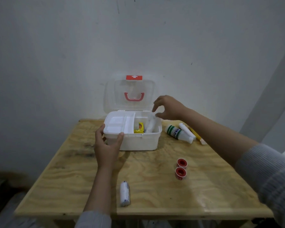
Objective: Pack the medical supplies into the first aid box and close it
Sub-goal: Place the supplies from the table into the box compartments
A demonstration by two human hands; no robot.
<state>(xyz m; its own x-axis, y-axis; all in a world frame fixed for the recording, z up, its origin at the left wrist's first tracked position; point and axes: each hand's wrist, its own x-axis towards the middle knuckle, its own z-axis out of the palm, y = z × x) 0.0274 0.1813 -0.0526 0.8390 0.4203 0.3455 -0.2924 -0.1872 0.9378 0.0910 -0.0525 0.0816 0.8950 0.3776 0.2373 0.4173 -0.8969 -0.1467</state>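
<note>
A white first aid box (139,142) stands at the table's far middle, its clear lid (130,96) upright against the wall. A white tray insert (118,123) covers the box's left half; a yellow packet (139,128) and a white roll (150,125) lie in the right half. My left hand (108,146) grips the box's front left corner. My right hand (167,107) hovers over the box's right rear corner, fingers apart, holding nothing. On the table lie a white bottle with green print (178,131), a white tube (187,130), a yellow stick (196,134), two red tape rolls (181,168) and a bandage roll (125,194).
The plywood table (72,170) ends close to the wall behind the box. Its front edge runs near the bandage roll. A dark stain marks the wood left of the box.
</note>
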